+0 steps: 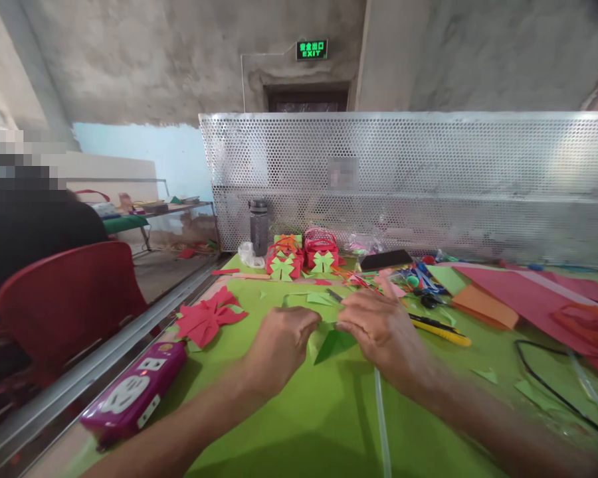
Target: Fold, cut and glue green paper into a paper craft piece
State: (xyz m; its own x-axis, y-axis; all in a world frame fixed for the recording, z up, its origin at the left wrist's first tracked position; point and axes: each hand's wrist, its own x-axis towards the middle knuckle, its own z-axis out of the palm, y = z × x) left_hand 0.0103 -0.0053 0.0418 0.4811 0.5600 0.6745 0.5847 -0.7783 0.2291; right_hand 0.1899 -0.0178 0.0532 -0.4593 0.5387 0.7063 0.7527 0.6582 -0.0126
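Note:
Both my hands are closed at a folded piece of green paper [333, 343], low over the green tabletop. My left hand [282, 342] pinches its left edge, and my right hand [379, 325] grips the right side. Fingertips hide the paper's upper part. A dark pointed tip [335, 296] shows just beyond my right fingers; whether that hand touches it I cannot tell. Flat light green scraps [319, 299] lie beyond the paper. To the left is a red cut-paper flower shape [210, 317]. A yellow utility knife [441, 329] rests beside my right hand.
Red paper boxes with green bows [323, 261] stand at the back near a bottle [258, 229]. A purple power strip [137, 392] lies along the left edge. Coloured sheets [523, 292] and a black cable [543, 382] cover the right. Someone sits left on a red chair [74, 299].

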